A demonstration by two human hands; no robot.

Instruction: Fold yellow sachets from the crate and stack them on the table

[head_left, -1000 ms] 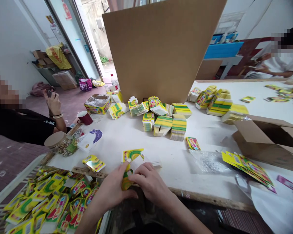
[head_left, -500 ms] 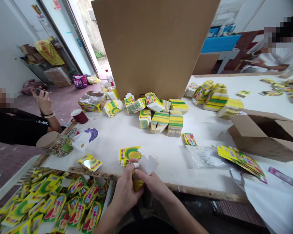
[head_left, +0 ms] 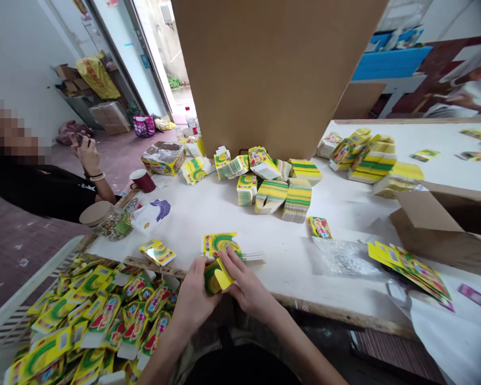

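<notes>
A small yellow-and-green carton (head_left: 214, 278) is held between both hands at the table's near edge. My left hand (head_left: 195, 293) wraps round its left side. My right hand (head_left: 246, 283) grips its right side, with fingers over a raised yellow flap. Just beyond the hands, a flat stack of printed cartons (head_left: 220, 244) lies on the white table (head_left: 280, 262). A single carton (head_left: 157, 252) lies near the edge to the left. What is inside the held carton is hidden.
Below left, a white basket (head_left: 8, 305) is full of cartons. Bundled cartons (head_left: 296, 200) stand before a tall cardboard sheet (head_left: 272, 75). An open box (head_left: 428, 230), clear plastic bag (head_left: 344, 259), jar (head_left: 104, 219) and mug (head_left: 143, 181) are around. People sit left and far right.
The white flap on the held carton is out of sight, and a yellow flap shows under my right fingers. The view has shifted a little, and the person at left shows more of the head.
</notes>
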